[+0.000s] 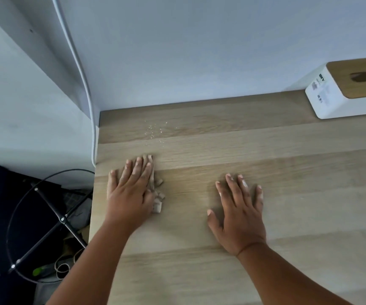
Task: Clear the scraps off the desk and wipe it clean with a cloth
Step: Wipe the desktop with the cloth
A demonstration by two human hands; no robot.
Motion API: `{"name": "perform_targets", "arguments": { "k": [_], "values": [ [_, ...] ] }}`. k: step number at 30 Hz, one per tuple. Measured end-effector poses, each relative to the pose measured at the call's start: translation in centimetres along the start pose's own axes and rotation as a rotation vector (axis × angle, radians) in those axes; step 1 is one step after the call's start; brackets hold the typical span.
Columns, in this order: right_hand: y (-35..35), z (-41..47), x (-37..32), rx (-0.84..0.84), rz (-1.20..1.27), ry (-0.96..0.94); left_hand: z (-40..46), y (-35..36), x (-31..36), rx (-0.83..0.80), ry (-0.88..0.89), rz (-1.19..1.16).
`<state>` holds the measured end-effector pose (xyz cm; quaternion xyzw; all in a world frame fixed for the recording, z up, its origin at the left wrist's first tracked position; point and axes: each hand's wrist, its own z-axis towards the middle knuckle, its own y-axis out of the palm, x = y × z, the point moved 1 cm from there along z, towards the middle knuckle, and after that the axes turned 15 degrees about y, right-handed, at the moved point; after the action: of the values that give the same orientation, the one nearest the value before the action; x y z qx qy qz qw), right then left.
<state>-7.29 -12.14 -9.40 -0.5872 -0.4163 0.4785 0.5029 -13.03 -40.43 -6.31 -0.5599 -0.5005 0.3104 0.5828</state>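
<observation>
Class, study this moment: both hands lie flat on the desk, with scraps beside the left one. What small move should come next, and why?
Probably the left hand should sweep the scraps leftwards off the desk edge. The pile lies against that hand's inner side, near the left edge; the right hand rests flat and empty. Fine crumbs farther back remain for later.

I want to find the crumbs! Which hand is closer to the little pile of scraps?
Left. The left hand lies flat, touching the scraps at its thumb side. The right hand rests flat, apart, off to their right.
</observation>
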Motion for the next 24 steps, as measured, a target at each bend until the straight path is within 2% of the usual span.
{"name": "perform_targets", "arguments": {
  "k": [2, 8, 12, 18, 24],
  "values": [
    [0.0, 0.0, 0.0, -0.006, -0.007, 0.000, 2.4, 0.1, 1.4, -0.033, -0.034, 0.014],
    [-0.4, 0.0, -0.1, -0.006, -0.007, -0.004, 4.3, 0.8, 7.2, -0.092, 0.145, -0.031],
    [-0.9, -0.1, -0.2, -0.040, -0.021, 0.000, 1.5, 0.8, 6.9, -0.060, 0.189, -0.112],
    [-1.4, -0.1, -0.3, -0.073, 0.007, 0.008, -3.9, 1.5, 5.0, -0.079, 0.272, -0.024],
    [-2.1, -0.2, -0.3, -0.111, 0.091, 0.005, -6.8, 2.5, 4.7, -0.020, 0.239, -0.013]
  ]
}}
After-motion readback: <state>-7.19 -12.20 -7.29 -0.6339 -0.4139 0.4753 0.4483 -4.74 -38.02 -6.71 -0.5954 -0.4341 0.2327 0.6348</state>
